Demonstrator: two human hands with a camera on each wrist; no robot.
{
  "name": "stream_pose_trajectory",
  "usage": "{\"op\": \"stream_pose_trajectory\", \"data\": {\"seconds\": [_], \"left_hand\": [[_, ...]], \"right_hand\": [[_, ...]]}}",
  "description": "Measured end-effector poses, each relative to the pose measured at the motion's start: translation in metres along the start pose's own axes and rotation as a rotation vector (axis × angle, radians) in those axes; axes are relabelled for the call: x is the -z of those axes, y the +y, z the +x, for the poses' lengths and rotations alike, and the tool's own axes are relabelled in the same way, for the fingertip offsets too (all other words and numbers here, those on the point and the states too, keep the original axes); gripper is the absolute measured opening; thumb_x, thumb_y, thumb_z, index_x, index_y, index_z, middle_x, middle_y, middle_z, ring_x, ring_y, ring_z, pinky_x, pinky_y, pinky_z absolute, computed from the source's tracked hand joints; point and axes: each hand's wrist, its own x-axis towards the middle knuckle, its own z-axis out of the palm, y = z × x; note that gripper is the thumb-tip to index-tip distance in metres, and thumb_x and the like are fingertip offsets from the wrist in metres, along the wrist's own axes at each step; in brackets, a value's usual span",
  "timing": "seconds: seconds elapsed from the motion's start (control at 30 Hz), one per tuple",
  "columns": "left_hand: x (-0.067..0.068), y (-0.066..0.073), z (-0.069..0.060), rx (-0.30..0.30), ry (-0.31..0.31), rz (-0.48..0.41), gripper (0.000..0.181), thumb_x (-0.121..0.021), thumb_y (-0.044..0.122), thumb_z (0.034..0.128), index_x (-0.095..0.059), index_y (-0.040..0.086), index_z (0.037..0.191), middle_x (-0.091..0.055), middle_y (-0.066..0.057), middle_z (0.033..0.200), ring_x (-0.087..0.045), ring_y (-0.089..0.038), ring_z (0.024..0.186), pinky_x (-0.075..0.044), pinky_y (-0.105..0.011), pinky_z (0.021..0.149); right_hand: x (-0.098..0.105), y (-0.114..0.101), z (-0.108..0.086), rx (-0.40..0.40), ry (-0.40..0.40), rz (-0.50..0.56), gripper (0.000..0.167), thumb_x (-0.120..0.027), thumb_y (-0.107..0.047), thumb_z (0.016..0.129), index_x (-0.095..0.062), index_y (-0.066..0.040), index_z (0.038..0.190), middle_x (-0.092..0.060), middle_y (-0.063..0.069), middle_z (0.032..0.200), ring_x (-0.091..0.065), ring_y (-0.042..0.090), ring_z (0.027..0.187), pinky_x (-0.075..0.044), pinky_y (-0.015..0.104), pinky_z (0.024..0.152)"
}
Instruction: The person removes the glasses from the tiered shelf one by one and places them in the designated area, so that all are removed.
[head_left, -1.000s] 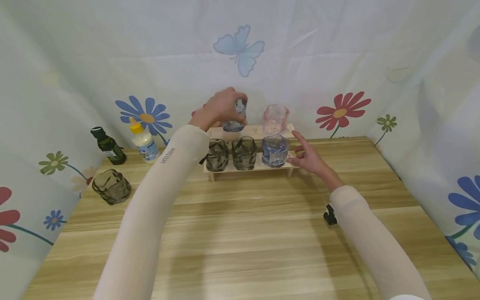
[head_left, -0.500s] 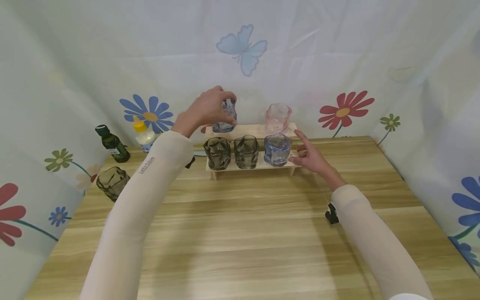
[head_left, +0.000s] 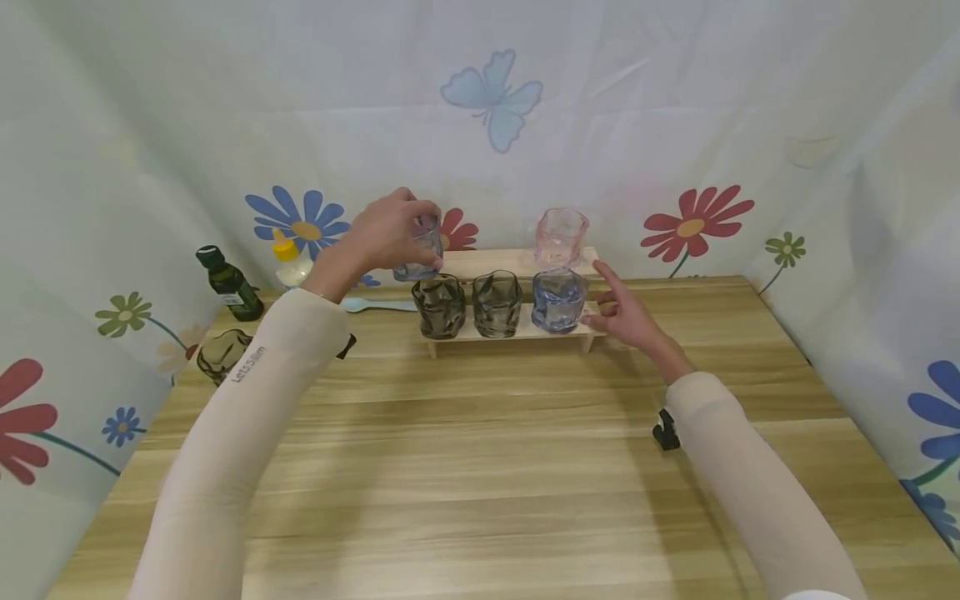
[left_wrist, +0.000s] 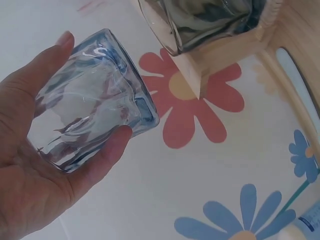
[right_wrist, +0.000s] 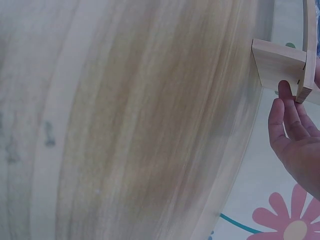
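Note:
Off the left end of the wooden rack [head_left: 487,262], my left hand [head_left: 373,233] holds a bluish glass [head_left: 424,243] between thumb and fingers. The left wrist view has that glass [left_wrist: 85,105] in my hand [left_wrist: 35,200], apart from the rack [left_wrist: 232,52]. My right hand [head_left: 628,318] touches the rack's right end, index finger by the upper shelf, thumb by the lower. In the right wrist view its fairly straight fingers [right_wrist: 291,112] lie against the rack [right_wrist: 280,62]; the thumb is mostly hidden. A pink glass [head_left: 561,237] stands on the upper shelf.
On the lower shelf stand two dark glasses [head_left: 438,308] [head_left: 497,305] and a blue one [head_left: 558,302]. At left are a green bottle [head_left: 231,285], a yellow-capped bottle [head_left: 291,262], another dark glass [head_left: 222,354] and a pale blue utensil [head_left: 378,305].
My left hand has carried the bluish glass leftward from over the upper shelf, past its left end, and slightly lower. My right hand has stayed at the rack's right end.

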Motion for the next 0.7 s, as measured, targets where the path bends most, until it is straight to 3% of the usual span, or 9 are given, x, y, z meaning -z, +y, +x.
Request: {"op": "stream_pose_trajectory", "data": {"seconds": [0.37,0.7], "left_hand": [[0.002,-0.015,-0.038,0.077,0.008,-0.016,0.075,-0.083,0.04,0.0797,-0.053,0.015,0.144,-0.047,-0.019,0.137,-0.052,-0.038,0.113,-0.047,-0.057,0.095],[-0.006,-0.033,-0.07,0.078,0.039,-0.003,0.072,-0.086,0.037,0.0772,-0.057,0.013,0.139,-0.05,-0.02,0.131,-0.052,-0.039,0.111,-0.049,-0.055,0.092]], "right_hand": [[-0.001,0.001,0.0,-0.002,-0.001,-0.003,0.096,-0.071,-0.005,0.091,-0.009,-0.023,0.162,-0.036,0.034,0.15,-0.052,0.051,0.124,-0.05,0.059,0.094],[0.0,-0.001,0.0,0.001,-0.005,-0.001,0.096,-0.071,-0.004,0.091,-0.008,-0.022,0.162,-0.037,0.036,0.147,-0.051,0.051,0.124,-0.05,0.06,0.095]]}}
